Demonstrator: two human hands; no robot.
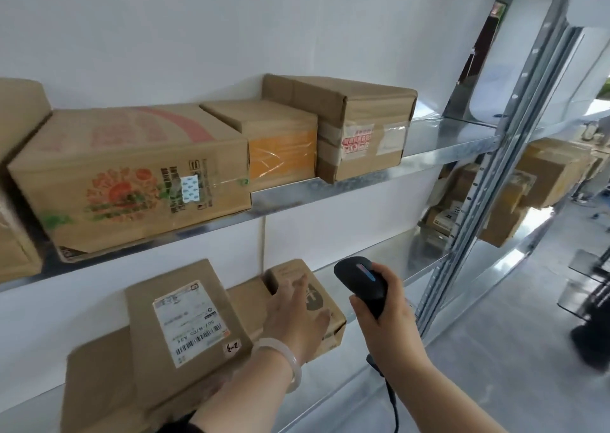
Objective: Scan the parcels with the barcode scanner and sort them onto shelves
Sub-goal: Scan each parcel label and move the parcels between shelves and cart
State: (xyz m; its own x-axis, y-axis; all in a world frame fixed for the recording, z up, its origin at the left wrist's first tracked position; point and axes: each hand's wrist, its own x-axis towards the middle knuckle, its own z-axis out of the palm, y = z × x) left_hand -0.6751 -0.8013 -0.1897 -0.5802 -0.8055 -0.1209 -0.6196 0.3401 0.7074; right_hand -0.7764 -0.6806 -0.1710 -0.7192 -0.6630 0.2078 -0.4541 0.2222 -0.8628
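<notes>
My left hand [295, 313] lies with straight fingers on top of a small brown parcel [317, 287] with a dark round print, on the lower shelf [356, 383]. My right hand [386, 313] grips a black barcode scanner [361, 280] just right of that parcel, with its cable hanging down. Left of my left hand lies a flat parcel with a white shipping label [188, 320], stacked on a larger brown box [95, 389].
The upper shelf [445, 148] carries a big printed carton [132, 175], an orange-fronted box [277, 142] and a taped box [359, 125]. A steel upright [495, 175] bounds the bay on the right; more parcels [548, 172] sit beyond it. Grey floor lies lower right.
</notes>
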